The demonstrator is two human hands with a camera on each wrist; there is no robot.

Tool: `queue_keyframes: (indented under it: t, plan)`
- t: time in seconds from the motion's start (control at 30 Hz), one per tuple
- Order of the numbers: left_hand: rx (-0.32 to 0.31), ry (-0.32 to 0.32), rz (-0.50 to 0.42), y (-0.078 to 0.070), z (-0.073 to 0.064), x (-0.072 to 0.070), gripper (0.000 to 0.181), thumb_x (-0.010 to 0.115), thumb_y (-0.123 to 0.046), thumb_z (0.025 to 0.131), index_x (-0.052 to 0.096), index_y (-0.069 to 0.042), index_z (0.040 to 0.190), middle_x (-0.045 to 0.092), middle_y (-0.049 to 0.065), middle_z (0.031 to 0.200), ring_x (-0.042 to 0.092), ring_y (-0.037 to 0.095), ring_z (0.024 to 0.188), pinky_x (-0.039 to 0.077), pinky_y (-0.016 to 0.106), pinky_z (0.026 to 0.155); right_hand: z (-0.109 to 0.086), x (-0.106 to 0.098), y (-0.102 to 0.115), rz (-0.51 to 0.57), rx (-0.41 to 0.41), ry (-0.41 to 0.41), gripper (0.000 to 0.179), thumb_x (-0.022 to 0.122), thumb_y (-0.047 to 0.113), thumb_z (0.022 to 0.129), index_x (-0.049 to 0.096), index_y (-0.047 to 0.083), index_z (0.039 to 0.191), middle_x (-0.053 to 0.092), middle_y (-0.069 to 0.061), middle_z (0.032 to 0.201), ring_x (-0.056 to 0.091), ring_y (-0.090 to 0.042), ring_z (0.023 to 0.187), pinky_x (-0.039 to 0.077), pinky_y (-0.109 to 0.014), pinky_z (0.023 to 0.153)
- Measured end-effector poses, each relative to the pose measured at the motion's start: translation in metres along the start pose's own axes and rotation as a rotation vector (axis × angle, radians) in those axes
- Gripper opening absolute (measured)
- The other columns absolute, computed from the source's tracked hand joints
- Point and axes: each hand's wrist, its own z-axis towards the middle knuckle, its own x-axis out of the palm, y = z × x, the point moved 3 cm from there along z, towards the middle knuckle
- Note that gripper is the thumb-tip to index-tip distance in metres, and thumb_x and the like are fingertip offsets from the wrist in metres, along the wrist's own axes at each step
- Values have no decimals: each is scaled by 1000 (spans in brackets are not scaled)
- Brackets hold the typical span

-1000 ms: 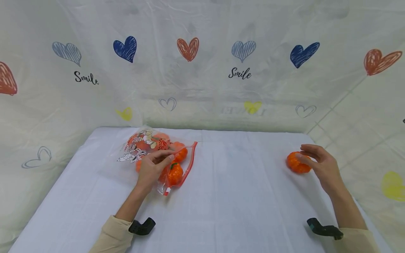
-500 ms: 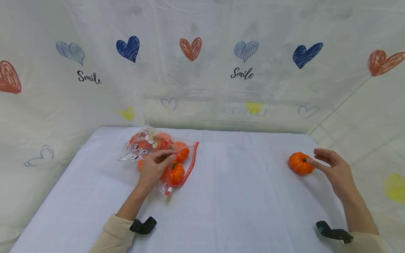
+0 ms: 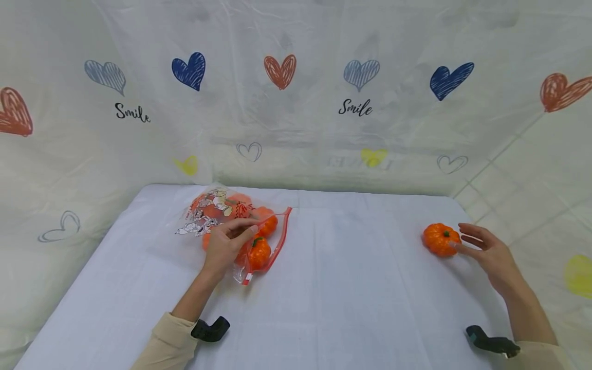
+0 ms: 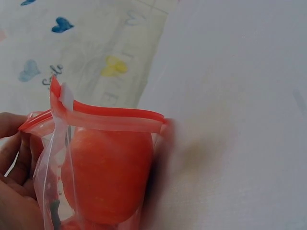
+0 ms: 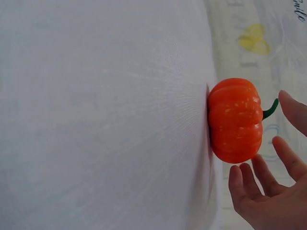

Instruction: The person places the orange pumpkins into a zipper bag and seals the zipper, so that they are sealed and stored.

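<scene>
On the right of the white tablecloth [image 3: 361, 293]: a loose orange pumpkin [image 3: 438, 240] sits upright, its dark green stem [image 5: 271, 110] pointing up, well apart from the bag.
My right hand [image 3: 492, 259]: just beside that pumpkin, fingers spread and loosely bent, with the thumb near the stem; whether a fingertip touches the pumpkin's side, I cannot tell.
My left hand [image 3: 224, 247]: thumb and fingers pinch the film near the mouth of the bag, well away from my other hand.
Clear bag [image 3: 195, 227]: it lies on the left of the cloth, printed with cartoon figures and red lettering, its mouth turned toward the middle.
Red edge [image 4: 115, 111]: it runs along the mouth, with a white slider [image 4: 67, 96] near one end.
Bagged pumpkins [image 3: 259, 254]: several orange ones; the two nearest the mouth show best.
In the way: my hand hides part of the bag from the head view, and film and print veil the rest, so I cannot count them.
At my wrists: a black piece [image 3: 210, 329] on the left, another [image 3: 492, 343] on the right, against beige sleeves [image 3: 167, 343].
Behind the table: a pale sheet [image 3: 296, 128] with red, blue and yellow hearts and the word "Smile".
</scene>
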Motion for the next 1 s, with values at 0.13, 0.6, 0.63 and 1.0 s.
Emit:
queue_keyframes:
  t: [0.13, 0.6, 0.63, 1.0]
  plan:
    - [-3, 1, -4, 1, 0, 0, 25, 74, -26, 98, 78, -12, 118, 76, 10, 123, 67, 13, 102, 57, 16, 86, 2, 3, -2, 23, 14, 85, 76, 65, 43, 102, 28, 25, 166, 27, -18, 169, 40, -25, 138, 40, -50, 123]
    - [-7, 2, -8, 3, 1, 0, 26, 75, -27, 97, 78, -11, 117, 77, 10, 123, 67, 13, 103, 57, 17, 87, 4, 10, 3, 1, 92, 160, 90, 65, 44, 102, 12, 9, 167, 11, -39, 167, 21, -62, 146, 29, -80, 112]
    - [-8, 1, -9, 4, 1, 0, 26, 75, -27, 97, 78, -11, 117, 76, 10, 123, 67, 13, 103, 57, 17, 87, 5, 10, 3, -3, 95, 155, 90, 65, 43, 102, 12, 8, 166, 11, -40, 166, 21, -62, 146, 29, -80, 112]
    - [-7, 4, -11, 3, 1, 0, 26, 75, -28, 97, 79, -12, 117, 76, 10, 123, 67, 14, 103, 57, 17, 86, 0, 13, 7, -4, 57, 164, 89, 64, 46, 102, 16, 9, 166, 17, -40, 165, 26, -61, 144, 32, -80, 109]
